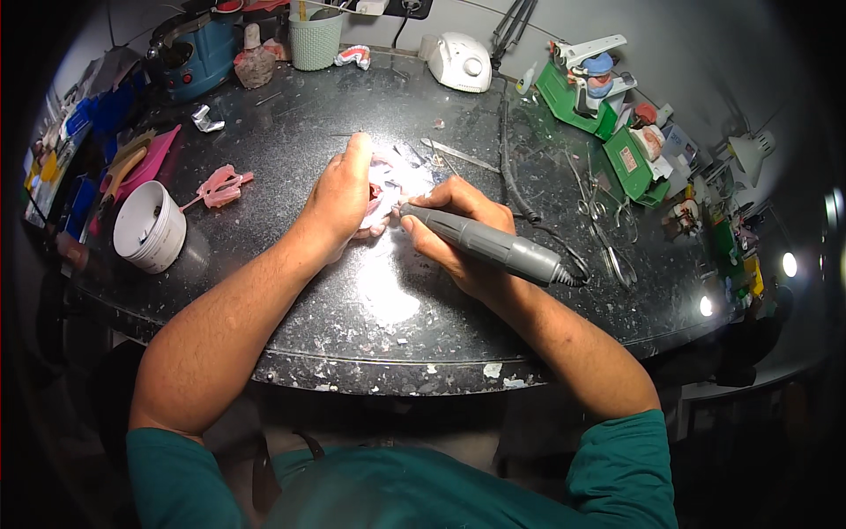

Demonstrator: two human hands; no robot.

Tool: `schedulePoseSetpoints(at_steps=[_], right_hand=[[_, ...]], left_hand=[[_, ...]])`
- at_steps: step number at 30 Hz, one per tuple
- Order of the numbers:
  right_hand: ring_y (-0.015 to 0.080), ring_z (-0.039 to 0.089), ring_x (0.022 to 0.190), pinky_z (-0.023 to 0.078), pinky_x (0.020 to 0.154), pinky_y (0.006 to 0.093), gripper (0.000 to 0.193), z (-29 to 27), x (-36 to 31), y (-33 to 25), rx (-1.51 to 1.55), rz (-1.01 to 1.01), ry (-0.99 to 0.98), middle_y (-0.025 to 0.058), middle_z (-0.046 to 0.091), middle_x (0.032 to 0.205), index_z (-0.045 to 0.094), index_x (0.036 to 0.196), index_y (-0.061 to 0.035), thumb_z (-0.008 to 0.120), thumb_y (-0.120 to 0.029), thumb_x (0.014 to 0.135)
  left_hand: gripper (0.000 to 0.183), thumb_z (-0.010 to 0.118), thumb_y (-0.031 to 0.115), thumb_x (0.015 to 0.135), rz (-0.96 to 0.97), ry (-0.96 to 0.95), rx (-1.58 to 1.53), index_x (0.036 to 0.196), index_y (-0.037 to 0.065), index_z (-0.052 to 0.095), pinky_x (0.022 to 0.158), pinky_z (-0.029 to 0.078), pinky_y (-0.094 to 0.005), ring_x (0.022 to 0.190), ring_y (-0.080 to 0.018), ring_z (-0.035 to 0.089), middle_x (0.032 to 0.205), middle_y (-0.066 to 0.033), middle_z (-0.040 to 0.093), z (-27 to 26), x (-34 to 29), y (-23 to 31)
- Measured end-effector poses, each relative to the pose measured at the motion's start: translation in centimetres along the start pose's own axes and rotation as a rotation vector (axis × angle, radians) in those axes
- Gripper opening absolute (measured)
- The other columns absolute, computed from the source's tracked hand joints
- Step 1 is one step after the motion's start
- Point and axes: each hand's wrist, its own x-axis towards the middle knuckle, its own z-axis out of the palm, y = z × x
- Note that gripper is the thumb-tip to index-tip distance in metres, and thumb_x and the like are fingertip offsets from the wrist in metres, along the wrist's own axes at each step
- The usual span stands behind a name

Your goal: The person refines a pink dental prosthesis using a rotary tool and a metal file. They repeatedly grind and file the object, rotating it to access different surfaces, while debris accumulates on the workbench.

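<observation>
Item, nearest me: two teal sleeves (617, 458), with bare forearms reaching over the black, speckled table (326, 326).

Item: right hand (473, 204), grip grasping a grey rotary handpiece (485, 242) pen-fashion, nose toward the left hand; I cannot tell whether its tip touches the work.

Item: left hand (339, 194), grip grasping a small pink-and-white dental piece (377, 204), located over the middle of the table, between the hands; glare hides part of its outline.

Item: white plastic tub (163, 251), left side; just beside it, a translucent pink dental piece (220, 187).

Item: ring-handled metal instruments (596, 209), right side.

Item: crumpled silvery scrap (207, 119), left, farther off.

Item: green box (577, 110), right rear, one of two I count.

Item: white control unit (454, 66) with dial, rear.

Item: pink-and-white denture model (352, 57), near a pale green basket (315, 46).

Item: blue machine (194, 62), left rear.
</observation>
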Motion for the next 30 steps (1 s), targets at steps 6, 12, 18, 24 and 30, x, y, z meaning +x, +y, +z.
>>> schedulePoseSetpoints(at_steps=[6, 12, 18, 24, 30], right_hand=[[0.0158, 0.072, 0.076, 0.057, 0.068, 0.0294, 0.022, 0.0, 0.0, -0.1, 0.007, 0.009, -0.002, 0.0084, 0.073, 0.088, 0.067, 0.095, -0.0035, 0.079, -0.018, 0.085], [0.0179, 0.074, 0.075, 0.058, 0.067, 0.0303, 0.020, 0.0, 0.1, -0.1, -0.019, -0.038, 0.014, 0.0088, 0.074, 0.087, 0.066, 0.094, -0.0046, 0.079, -0.017, 0.084], [0.0181, 0.074, 0.074, 0.057, 0.066, 0.0307, 0.021, 0.0, 0.0, -0.1, -0.021, -0.039, 0.014, 0.0091, 0.074, 0.087, 0.066, 0.094, -0.0042, 0.078, -0.016, 0.083], [0.0179, 0.073, 0.073, 0.057, 0.066, 0.0302, 0.021, 0.3, -0.1, -0.1, 0.020, -0.049, 0.095, 0.0086, 0.073, 0.085, 0.066, 0.094, -0.0037, 0.079, -0.016, 0.084], [0.0180, 0.074, 0.074, 0.057, 0.066, 0.0296, 0.022, 0.0, -0.1, -0.5, -0.012, -0.053, 0.067, 0.0088, 0.073, 0.086, 0.067, 0.095, -0.0036, 0.081, -0.016, 0.083]], left_hand=[[0.055, 0.029, 0.049, 0.106, -0.004, 0.016, 0.004, 0.100, 0.005, 0.062, 0.037, 0.033, -0.0257, 0.045, -0.0125, 0.047, 0.070, -0.0074, 0.061, 0.0, -0.1, 0.0], [0.056, 0.027, 0.049, 0.106, 0.001, 0.024, -0.013, 0.100, 0.005, 0.062, 0.036, 0.032, -0.0255, 0.045, -0.0126, 0.047, 0.073, -0.0082, 0.062, 0.2, -0.1, 0.0], [0.058, 0.027, 0.050, 0.106, -0.010, 0.049, -0.021, 0.099, 0.005, 0.062, 0.036, 0.033, -0.0250, 0.045, -0.0123, 0.047, 0.076, -0.0090, 0.064, 0.1, 0.2, -0.2], [0.058, 0.025, 0.049, 0.107, 0.105, -0.033, 0.021, 0.099, 0.005, 0.062, 0.039, 0.037, -0.0257, 0.051, -0.0124, 0.052, 0.079, -0.0086, 0.066, -0.5, 0.2, -0.9], [0.057, 0.025, 0.039, 0.108, 0.336, 0.049, 0.229, 0.094, 0.001, 0.064, 0.045, 0.044, -0.0289, 0.048, -0.0127, 0.053, 0.066, -0.0068, 0.062, 0.2, -0.3, -1.2]])
